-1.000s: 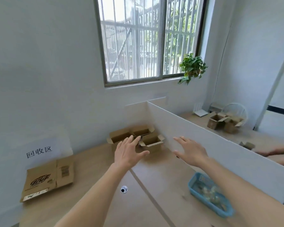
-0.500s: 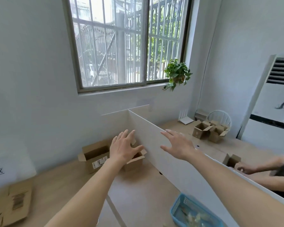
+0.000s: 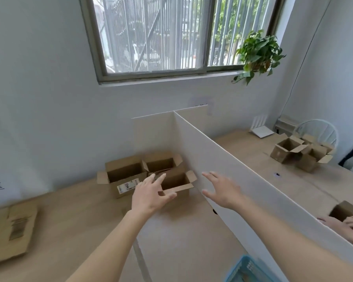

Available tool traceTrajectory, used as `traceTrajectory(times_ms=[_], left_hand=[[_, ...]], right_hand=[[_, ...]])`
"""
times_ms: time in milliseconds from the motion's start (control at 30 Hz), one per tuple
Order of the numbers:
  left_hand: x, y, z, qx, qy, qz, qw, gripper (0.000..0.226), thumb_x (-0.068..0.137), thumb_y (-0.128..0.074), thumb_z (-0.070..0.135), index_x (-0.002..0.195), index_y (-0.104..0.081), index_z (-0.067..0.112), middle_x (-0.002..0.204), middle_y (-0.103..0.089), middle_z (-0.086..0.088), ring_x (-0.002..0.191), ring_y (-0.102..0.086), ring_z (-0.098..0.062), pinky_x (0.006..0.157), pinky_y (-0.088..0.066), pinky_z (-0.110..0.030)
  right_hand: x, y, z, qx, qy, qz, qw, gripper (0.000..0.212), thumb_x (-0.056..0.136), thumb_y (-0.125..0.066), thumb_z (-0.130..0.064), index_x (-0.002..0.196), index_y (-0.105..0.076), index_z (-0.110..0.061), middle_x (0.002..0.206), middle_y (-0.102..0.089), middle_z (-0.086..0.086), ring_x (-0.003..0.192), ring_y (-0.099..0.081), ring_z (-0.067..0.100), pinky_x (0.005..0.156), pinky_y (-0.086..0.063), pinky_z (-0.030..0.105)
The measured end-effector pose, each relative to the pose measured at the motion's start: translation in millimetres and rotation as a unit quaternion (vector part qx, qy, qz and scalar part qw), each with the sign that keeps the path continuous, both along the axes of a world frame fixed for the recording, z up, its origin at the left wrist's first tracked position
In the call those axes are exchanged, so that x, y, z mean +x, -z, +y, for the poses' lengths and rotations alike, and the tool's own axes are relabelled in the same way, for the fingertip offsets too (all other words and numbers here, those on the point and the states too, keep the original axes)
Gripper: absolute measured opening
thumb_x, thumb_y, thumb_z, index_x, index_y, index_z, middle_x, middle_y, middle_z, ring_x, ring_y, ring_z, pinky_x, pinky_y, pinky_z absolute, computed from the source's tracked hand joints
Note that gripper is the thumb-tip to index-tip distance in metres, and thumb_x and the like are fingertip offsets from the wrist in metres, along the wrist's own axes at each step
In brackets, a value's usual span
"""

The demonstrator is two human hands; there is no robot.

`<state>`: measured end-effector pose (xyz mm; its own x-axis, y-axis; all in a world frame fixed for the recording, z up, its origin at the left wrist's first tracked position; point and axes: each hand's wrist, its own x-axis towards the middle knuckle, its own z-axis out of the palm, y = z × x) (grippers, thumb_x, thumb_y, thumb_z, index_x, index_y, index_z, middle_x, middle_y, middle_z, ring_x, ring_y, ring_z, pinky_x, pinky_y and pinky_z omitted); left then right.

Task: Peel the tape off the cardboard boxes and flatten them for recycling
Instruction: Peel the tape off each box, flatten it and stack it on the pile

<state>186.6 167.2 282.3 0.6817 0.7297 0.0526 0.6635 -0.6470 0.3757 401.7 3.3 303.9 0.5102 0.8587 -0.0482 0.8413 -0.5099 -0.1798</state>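
Observation:
Three open cardboard boxes stand together at the back of the wooden desk by the wall. The largest box has a white label on its front. A second box sits behind, and a small box stands nearest me. My left hand hovers with spread fingers just in front of the small box's left side, holding nothing. My right hand is stretched out, fingers straight, to the right of that box, close to the white divider. A flattened box lies at the left.
The white divider runs diagonally along the desk's right side. A blue basket sits at the bottom edge. Beyond the divider stand more open boxes, and another person's hands hold a small box. A potted plant sits at the window.
The view has swung and moved closer to the boxes. Both hands have reached further forward and down toward the small front box, still empty.

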Motion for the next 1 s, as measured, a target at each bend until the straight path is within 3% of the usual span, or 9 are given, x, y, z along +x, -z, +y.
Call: traceTrajectory(times_ms=[167,333,500,633,733,867,1000], left_hand=[[39.5,84.0,32.7,-0.07,-0.047,0.046,0.995,0.088,0.081,-0.051,0.084,0.157,-0.023,0.049,0.164,-0.031,-0.001,0.149,-0.032,-0.026,0.119,-0.033,-0.043],[77.9,165.0,70.6,-0.122,-0.08,0.061,0.987,0.091,0.081,-0.055,0.081,0.158,-0.015,0.05,0.164,-0.033,-0.004,0.147,-0.037,-0.026,0.116,-0.037,-0.041],[118.3,236.6,113.1,-0.154,-0.117,0.051,0.98,0.091,0.08,-0.04,0.087,0.158,-0.011,0.049,0.162,-0.035,-0.006,0.147,-0.038,-0.027,0.115,-0.039,-0.043],[140.5,277.0,140.7,-0.182,-0.144,0.019,0.973,0.091,0.079,-0.029,0.09,0.158,-0.007,0.05,0.142,-0.056,-0.009,0.128,-0.055,-0.028,0.098,-0.047,-0.04],[152.2,299.6,151.9,-0.191,-0.15,-0.017,0.97,0.082,0.089,-0.04,0.08,0.157,-0.005,0.051,0.139,-0.059,-0.009,0.124,-0.058,-0.027,0.09,-0.044,-0.037],[159.8,308.5,151.6,-0.207,-0.136,-0.071,0.966,0.082,0.094,-0.06,0.058,0.16,-0.013,0.042,0.156,-0.044,-0.001,0.14,-0.045,-0.025,0.105,-0.04,-0.037],[158.0,297.6,140.5,-0.234,-0.167,-0.136,0.948,0.084,0.095,-0.067,0.043,0.161,-0.015,0.035,0.164,-0.033,0.004,0.149,-0.031,-0.023,0.117,-0.029,-0.038]], right_hand=[[54.5,95.0,52.6,-0.015,-0.008,0.088,0.996,0.069,0.097,-0.052,-0.058,0.157,-0.023,-0.039,0.16,-0.036,-0.005,0.141,-0.043,0.023,0.111,-0.042,0.042],[95.6,185.5,103.3,-0.046,-0.008,0.131,0.99,0.076,0.096,-0.048,-0.065,0.159,-0.01,-0.044,0.166,-0.024,-0.007,0.146,-0.037,0.022,0.109,-0.044,0.043],[133.9,250.1,161.7,-0.004,0.007,0.185,0.983,0.078,0.094,-0.044,-0.072,0.159,-0.012,-0.043,0.166,-0.023,-0.011,0.149,-0.032,0.018,0.11,-0.04,0.043],[154.9,293.6,192.6,0.016,0.009,0.216,0.976,0.072,0.097,-0.04,-0.069,0.159,-0.013,-0.045,0.162,-0.031,-0.008,0.146,-0.036,0.019,0.106,-0.042,0.043],[159.1,320.8,200.3,0.047,0.001,0.262,0.964,0.07,0.097,-0.046,-0.064,0.157,-0.014,-0.047,0.161,-0.033,-0.012,0.144,-0.037,0.015,0.107,-0.041,0.04],[154.0,332.6,202.6,0.094,0.003,0.306,0.947,0.07,0.098,-0.056,-0.053,0.157,-0.018,-0.047,0.16,-0.035,-0.013,0.145,-0.036,0.013,0.115,-0.037,0.038],[141.2,321.7,193.9,0.1,0.002,0.32,0.942,0.073,0.097,-0.059,-0.051,0.157,-0.017,-0.045,0.161,-0.033,-0.011,0.146,-0.034,0.013,0.117,-0.035,0.039]])
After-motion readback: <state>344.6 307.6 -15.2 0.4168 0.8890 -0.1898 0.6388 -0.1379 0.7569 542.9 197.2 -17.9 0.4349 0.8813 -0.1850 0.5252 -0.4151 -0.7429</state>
